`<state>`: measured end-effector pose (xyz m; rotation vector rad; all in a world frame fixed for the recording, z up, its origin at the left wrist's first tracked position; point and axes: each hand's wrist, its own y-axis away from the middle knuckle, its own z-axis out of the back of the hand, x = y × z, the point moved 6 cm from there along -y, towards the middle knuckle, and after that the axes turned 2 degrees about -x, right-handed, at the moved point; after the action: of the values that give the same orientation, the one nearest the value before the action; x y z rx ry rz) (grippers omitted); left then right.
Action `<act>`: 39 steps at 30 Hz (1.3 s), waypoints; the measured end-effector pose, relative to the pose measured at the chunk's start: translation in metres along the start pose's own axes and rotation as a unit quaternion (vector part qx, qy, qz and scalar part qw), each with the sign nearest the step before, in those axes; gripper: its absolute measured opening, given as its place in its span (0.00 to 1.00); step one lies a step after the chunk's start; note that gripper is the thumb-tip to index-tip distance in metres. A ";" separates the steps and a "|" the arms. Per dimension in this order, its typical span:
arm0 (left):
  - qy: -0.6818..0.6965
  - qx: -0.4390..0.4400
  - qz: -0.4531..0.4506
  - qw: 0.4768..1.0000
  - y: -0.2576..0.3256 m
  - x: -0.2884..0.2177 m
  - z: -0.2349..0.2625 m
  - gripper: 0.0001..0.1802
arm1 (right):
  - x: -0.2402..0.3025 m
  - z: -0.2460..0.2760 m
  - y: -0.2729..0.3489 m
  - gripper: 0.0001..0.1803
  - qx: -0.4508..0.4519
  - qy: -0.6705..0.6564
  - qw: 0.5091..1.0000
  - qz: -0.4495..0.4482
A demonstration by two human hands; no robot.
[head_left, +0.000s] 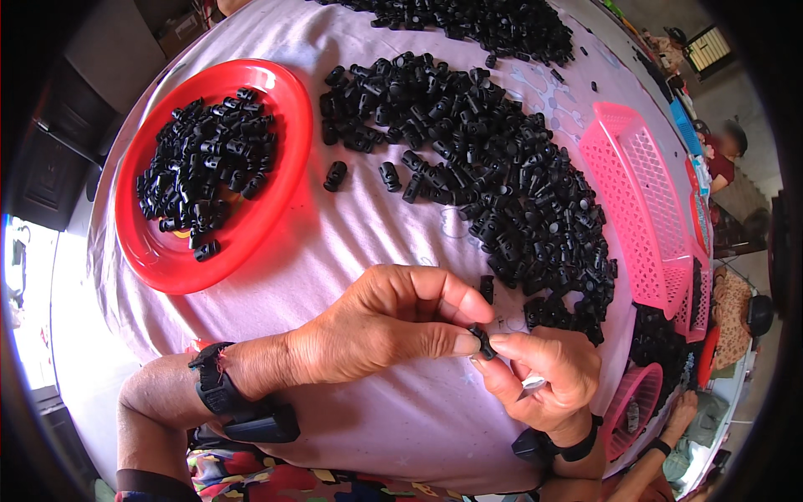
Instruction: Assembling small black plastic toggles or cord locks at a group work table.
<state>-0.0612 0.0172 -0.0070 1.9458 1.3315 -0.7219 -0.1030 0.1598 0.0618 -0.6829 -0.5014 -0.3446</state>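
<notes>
Pale cloth covers the desk (393, 209), with one big heap (502, 167) of black clips at one o'clock, too many to count. One red plate (288, 180) at ten o'clock holds dozens more. Both hands, left (376, 322) and right (544, 372), meet at five o'clock, fingertips pinching a single clip (483, 340). A firm, square squeeze would likely serve best.

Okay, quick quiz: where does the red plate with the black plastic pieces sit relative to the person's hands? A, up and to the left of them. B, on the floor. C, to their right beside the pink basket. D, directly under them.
A: the red plate lies on the cloth up and left of the left hand and right hand, which pinch a small black piece between them.
</notes>
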 end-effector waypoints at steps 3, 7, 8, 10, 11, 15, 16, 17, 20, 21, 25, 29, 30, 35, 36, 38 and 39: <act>0.001 0.010 0.023 1.000 0.000 0.001 -0.002 0.13 | -0.003 -0.001 0.003 0.19 -0.005 0.003 1.000 0.011; -0.013 0.013 0.017 1.000 0.000 0.004 -0.003 0.13 | 0.001 0.000 0.003 0.20 0.001 0.012 1.000 0.020; -0.010 0.014 0.009 1.000 0.000 0.005 -0.003 0.12 | 0.002 -0.001 0.002 0.20 0.001 0.011 1.000 0.021; -0.005 0.021 0.014 1.000 -0.001 0.005 -0.001 0.12 | 0.003 -0.002 0.002 0.20 -0.001 0.008 1.000 0.020; 0.000 0.027 0.018 0.999 -0.001 0.005 -0.001 0.12 | 0.002 -0.002 0.003 0.20 -0.001 0.009 1.000 0.019; -0.012 0.016 0.013 1.000 0.000 0.003 -0.003 0.13 | 0.003 -0.001 0.004 0.18 0.000 0.015 1.000 0.024; 0.001 0.020 0.025 0.999 0.001 0.004 -0.005 0.14 | 0.004 0.000 0.004 0.15 0.003 0.018 1.000 0.021; 0.013 0.024 0.037 0.999 0.001 0.005 -0.006 0.14 | 0.004 0.000 0.004 0.15 0.003 0.019 1.000 0.021; 0.055 0.028 0.048 0.997 0.000 0.009 -0.007 0.15 | 0.004 0.000 0.006 0.23 0.005 0.023 0.999 0.039; 0.055 0.029 0.048 0.997 0.000 0.008 -0.007 0.15 | 0.007 0.000 0.005 0.22 0.000 0.052 0.997 0.059; 0.007 0.031 0.065 0.997 0.000 0.013 -0.004 0.15 | 0.011 0.002 0.010 0.17 0.014 0.088 0.991 0.099; 0.008 0.028 0.059 0.998 0.001 0.011 -0.004 0.15 | 0.013 0.002 0.010 0.16 0.010 0.104 0.989 0.108; 0.009 0.030 0.059 0.998 0.001 0.011 -0.005 0.15 | 0.013 0.002 0.009 0.16 0.012 0.096 0.990 0.106; -0.004 0.019 0.067 0.998 0.000 0.011 -0.004 0.16 | 0.012 -0.003 0.006 0.16 -0.011 0.088 0.995 0.049; -0.003 0.019 0.067 0.998 0.000 0.011 -0.004 0.16 | 0.011 -0.003 0.002 0.16 -0.015 0.076 0.997 0.023; -0.013 0.022 0.077 0.997 0.001 0.012 -0.004 0.16 | 0.010 -0.001 0.000 0.18 -0.018 0.065 0.998 -0.004; -0.013 0.022 0.078 0.997 0.001 0.012 -0.004 0.16 | 0.007 -0.002 0.000 0.19 0.002 0.065 0.998 -0.023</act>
<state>-0.0564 0.0272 -0.0135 2.0420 1.1435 -0.7022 -0.0965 0.1571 0.0642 -0.6410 -0.3940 -0.4273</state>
